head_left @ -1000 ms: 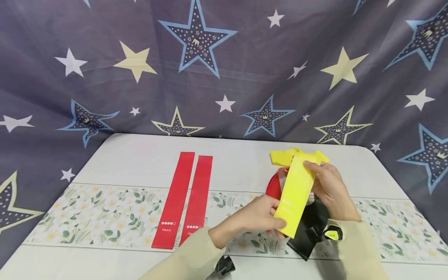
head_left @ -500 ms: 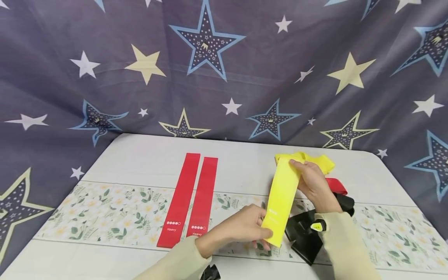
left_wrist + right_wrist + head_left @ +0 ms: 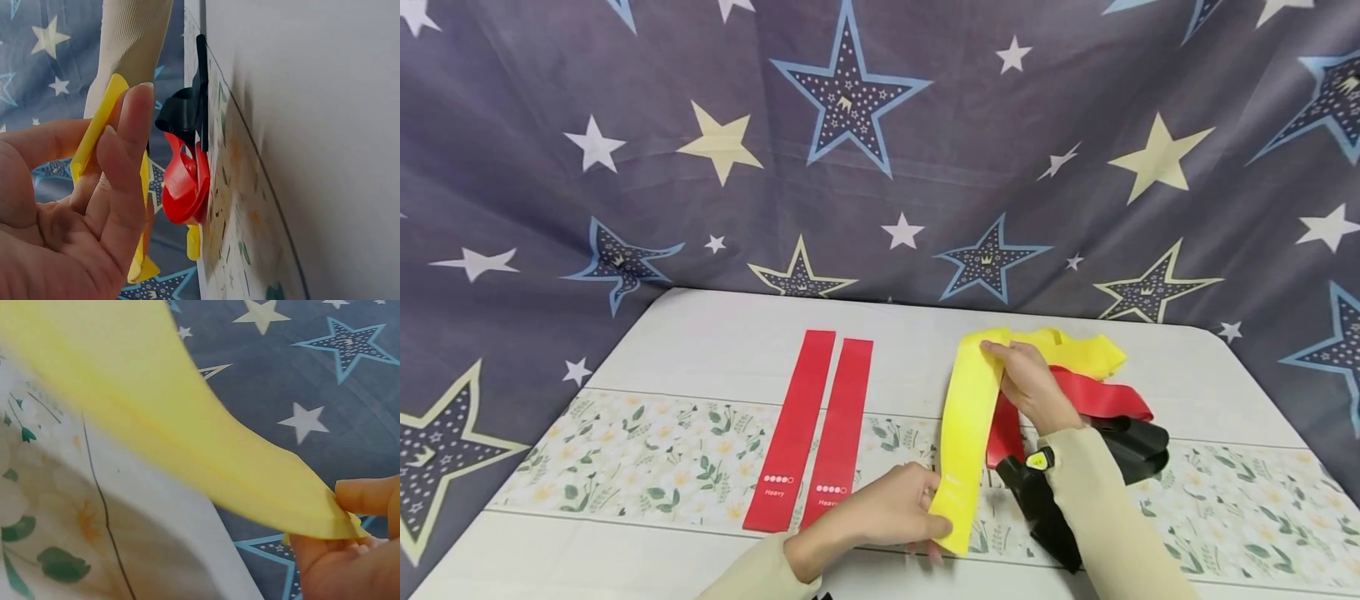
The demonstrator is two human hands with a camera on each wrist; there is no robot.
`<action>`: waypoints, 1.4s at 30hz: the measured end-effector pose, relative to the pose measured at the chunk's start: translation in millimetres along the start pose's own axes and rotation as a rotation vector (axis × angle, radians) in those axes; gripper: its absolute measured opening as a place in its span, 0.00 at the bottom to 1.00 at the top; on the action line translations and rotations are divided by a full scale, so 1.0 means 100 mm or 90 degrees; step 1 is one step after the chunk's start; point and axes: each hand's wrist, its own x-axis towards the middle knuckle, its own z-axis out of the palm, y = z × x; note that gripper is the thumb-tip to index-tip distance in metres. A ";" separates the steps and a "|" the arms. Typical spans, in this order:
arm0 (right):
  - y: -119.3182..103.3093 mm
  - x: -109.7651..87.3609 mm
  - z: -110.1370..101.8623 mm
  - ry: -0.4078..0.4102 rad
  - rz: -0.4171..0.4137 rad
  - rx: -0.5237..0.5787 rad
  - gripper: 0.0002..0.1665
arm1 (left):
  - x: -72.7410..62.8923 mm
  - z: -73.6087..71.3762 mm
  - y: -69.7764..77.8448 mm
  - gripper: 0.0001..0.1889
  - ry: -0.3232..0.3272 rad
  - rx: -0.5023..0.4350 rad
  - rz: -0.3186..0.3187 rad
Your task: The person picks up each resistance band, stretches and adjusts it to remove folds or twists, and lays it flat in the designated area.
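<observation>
A yellow resistance band (image 3: 966, 429) hangs stretched lengthwise between both hands, above the table. My left hand (image 3: 891, 508) pinches its near end between thumb and fingers; the left wrist view shows the band's yellow edge (image 3: 97, 128) in that grip. At the far end my right hand (image 3: 1026, 379) pinches it, thumb on top, as the right wrist view also shows with the thumb (image 3: 369, 495) over the band (image 3: 250, 481). To the left, two red resistance bands (image 3: 793, 425) marked "Heavy" lie flat side by side; my left forearm overlaps the near end of one.
Right of the held band lies a loose pile: another yellow band (image 3: 1086, 354) at the back, a curled red band (image 3: 1101, 396) and black bands (image 3: 1131, 450), partly behind my right arm. A star-patterned cloth (image 3: 880, 150) hangs behind the white table (image 3: 722, 325) with its floral strip.
Both hands have carried the yellow band leftward, away from the pile, and its near end is lower. More of the red and black bands shows. The flat red bands have stayed put.
</observation>
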 end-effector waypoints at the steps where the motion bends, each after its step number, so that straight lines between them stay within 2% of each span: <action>1: 0.02 0.03 0.02 -0.001 0.001 -0.002 0.05 | -0.01 0.00 -0.01 0.08 0.001 0.000 -0.003; 7: 0.17 0.21 0.16 0.002 0.017 -0.039 0.09 | -0.11 -0.03 -0.06 0.06 0.023 0.014 -0.025; 12: 0.31 0.37 0.28 0.010 0.038 -0.062 0.08 | -0.19 -0.08 -0.12 0.04 0.018 0.042 -0.070; 16: 0.42 0.48 0.39 0.002 0.053 -0.104 0.15 | -0.23 -0.13 -0.18 0.01 0.020 0.052 -0.104; 20: 0.49 0.55 0.48 -0.016 0.060 -0.153 0.21 | -0.26 -0.15 -0.24 0.03 0.023 0.034 -0.121; 25: 0.51 0.63 0.60 -0.014 0.086 -0.213 0.24 | -0.29 -0.19 -0.30 0.06 0.023 0.017 -0.149; 28: 0.50 0.67 0.65 -0.014 0.094 -0.261 0.23 | -0.31 -0.23 -0.32 0.07 0.023 0.022 -0.151; 33: 0.47 0.78 0.64 0.000 0.069 -0.333 0.17 | -0.32 -0.27 -0.32 0.08 0.029 0.026 -0.160; 42: 0.46 1.00 0.76 0.044 0.067 -0.358 0.16 | -0.33 -0.34 -0.35 0.11 0.031 0.026 -0.163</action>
